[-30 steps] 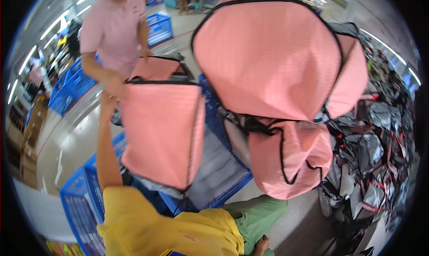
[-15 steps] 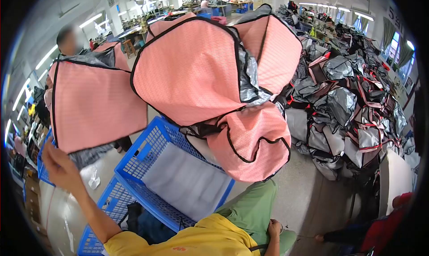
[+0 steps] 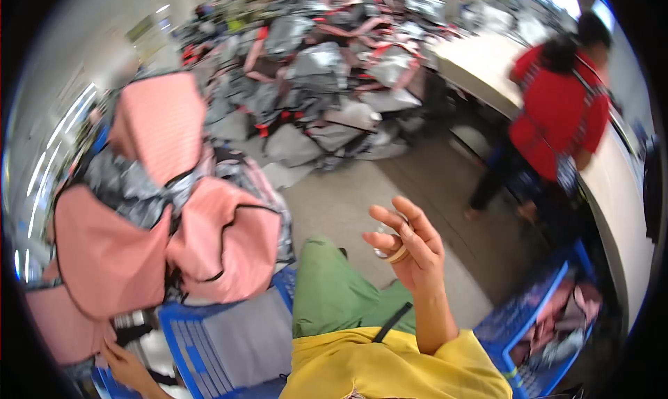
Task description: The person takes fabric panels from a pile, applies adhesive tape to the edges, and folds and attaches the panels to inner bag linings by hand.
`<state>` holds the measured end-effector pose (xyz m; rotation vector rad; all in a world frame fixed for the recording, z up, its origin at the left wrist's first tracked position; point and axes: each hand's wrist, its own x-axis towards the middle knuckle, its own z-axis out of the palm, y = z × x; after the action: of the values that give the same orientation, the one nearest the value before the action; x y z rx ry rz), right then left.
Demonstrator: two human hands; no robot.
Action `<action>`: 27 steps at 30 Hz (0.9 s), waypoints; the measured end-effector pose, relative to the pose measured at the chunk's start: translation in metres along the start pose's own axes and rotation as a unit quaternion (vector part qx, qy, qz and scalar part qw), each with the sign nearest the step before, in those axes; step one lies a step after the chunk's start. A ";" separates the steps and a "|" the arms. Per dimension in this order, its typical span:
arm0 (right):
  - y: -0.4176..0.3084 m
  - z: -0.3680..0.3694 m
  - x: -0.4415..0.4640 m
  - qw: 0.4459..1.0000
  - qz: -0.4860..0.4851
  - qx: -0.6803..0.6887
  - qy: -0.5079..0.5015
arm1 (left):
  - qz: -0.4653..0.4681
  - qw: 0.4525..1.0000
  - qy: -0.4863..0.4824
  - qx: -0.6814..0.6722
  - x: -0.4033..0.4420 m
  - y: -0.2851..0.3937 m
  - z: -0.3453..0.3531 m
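Observation:
Pink textured fabric bags [image 3: 111, 253] with black bound edges and silver lining are heaped at the left. My left hand [image 3: 129, 368] is at the lower left, its fingers closed at the lower corner of a pink bag panel [image 3: 66, 322]. In front of me, my right hand [image 3: 421, 253] is raised above my green-trousered legs. Its curled fingers hold a small cream-rimmed roll [image 3: 398, 255] with a clear, shiny part, like a roll of tape. Beside my leg, a blue plastic crate [image 3: 184, 340] contains a flat grey-white sheet [image 3: 250, 336].
A large pile of silver, grey and red-trimmed bags [image 3: 313, 72] covers the floor ahead. A person in red [image 3: 557, 113] stands at the right beside a long pale table [image 3: 612, 183]. Another blue crate [image 3: 536, 315], with pink and silver pieces inside, stands at my lower right.
My view has swung right, so the pink bags now appear farther left. My right hand has risen from beside my leg, showing the small roll. My left hand has come onto the pink panel's corner.

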<state>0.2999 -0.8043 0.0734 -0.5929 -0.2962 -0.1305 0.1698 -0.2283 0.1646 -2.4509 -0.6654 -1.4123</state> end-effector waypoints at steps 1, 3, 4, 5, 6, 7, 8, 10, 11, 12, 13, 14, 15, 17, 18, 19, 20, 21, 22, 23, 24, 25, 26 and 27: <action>-0.021 0.023 -0.002 0.995 -0.050 0.044 -0.069 | 0.019 0.998 0.043 -0.036 0.007 0.040 0.000; -0.050 0.069 -0.014 0.970 -0.125 0.100 -0.181 | 0.128 0.987 0.097 -0.021 0.016 0.121 -0.028; -0.059 0.089 -0.020 0.954 -0.160 0.118 -0.225 | 0.132 0.986 0.097 -0.034 0.017 0.124 -0.021; -0.071 0.102 -0.027 0.950 -0.155 0.109 -0.247 | 0.041 0.997 0.019 -0.062 0.016 0.121 -0.013; -0.077 0.110 -0.032 0.946 -0.150 0.101 -0.269 | -0.049 0.993 -0.060 -0.087 0.014 0.114 -0.001; -0.075 0.116 -0.035 0.946 -0.154 0.100 -0.268 | 0.001 0.992 -0.075 -0.097 0.012 0.064 0.037; -0.069 0.122 -0.036 0.931 -0.160 0.148 -0.293 | 0.001 0.992 -0.074 -0.098 0.013 0.057 0.050; -0.067 0.127 -0.035 0.914 -0.160 0.197 -0.318 | 0.043 0.992 -0.016 -0.120 0.012 0.059 0.053; -0.068 0.126 -0.034 0.916 -0.147 0.182 -0.326 | 0.039 0.991 -0.013 -0.124 0.009 0.058 0.053; -0.068 0.127 -0.034 0.918 -0.135 0.168 -0.333 | 0.038 0.992 -0.013 -0.119 0.008 0.056 0.052; -0.065 0.133 -0.033 0.918 -0.131 0.173 -0.332 | 0.040 0.993 -0.008 -0.113 0.008 0.054 0.052; -0.061 0.142 -0.032 0.908 -0.113 0.238 -0.325 | 0.042 0.994 -0.003 -0.105 0.007 0.050 0.050; -0.058 0.147 -0.030 0.894 -0.093 0.301 -0.317 | 0.037 0.995 -0.001 -0.092 0.004 0.047 0.048; -0.037 0.155 -0.021 0.902 -0.086 0.289 -0.310 | 0.018 0.997 -0.010 -0.080 -0.001 0.037 0.041; -0.051 0.144 -0.019 0.910 -0.086 0.270 -0.303 | 0.002 0.997 -0.018 -0.075 -0.004 0.032 0.036; -0.050 0.143 -0.012 0.917 -0.084 0.251 -0.298 | 0.017 0.998 -0.013 -0.052 -0.006 0.026 0.033; -0.048 0.143 -0.006 0.924 -0.082 0.231 -0.294 | 0.010 0.999 -0.014 -0.042 -0.009 0.019 0.033; -0.045 0.142 0.000 0.930 -0.080 0.212 -0.290 | 0.002 1.000 -0.008 -0.026 -0.011 0.012 0.033; -0.042 0.142 0.004 0.936 -0.078 0.192 -0.286 | -0.004 1.000 -0.001 -0.010 -0.009 0.014 0.028; -0.039 0.142 0.007 0.941 -0.077 0.173 -0.282 | -0.070 0.997 -0.021 -0.017 -0.010 0.020 0.022; -0.035 0.141 0.005 0.945 -0.076 0.154 -0.279 | -0.078 0.997 -0.019 -0.007 -0.007 0.015 0.025; -0.039 0.136 0.009 0.947 -0.073 0.136 -0.280 | -0.088 0.995 -0.002 -0.049 -0.007 0.003 0.032; -0.039 0.132 0.015 0.949 -0.069 0.123 -0.282 | -0.098 0.991 0.017 -0.086 -0.008 -0.008 0.037; -0.026 0.134 -0.002 0.949 -0.062 0.114 -0.288 | -0.082 0.994 0.032 -0.069 -0.006 -0.012 0.038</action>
<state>0.2610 -0.7494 0.1917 -0.3695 -0.9048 -0.0395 0.1902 -0.2038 0.1400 -2.4902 -0.7964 -1.6440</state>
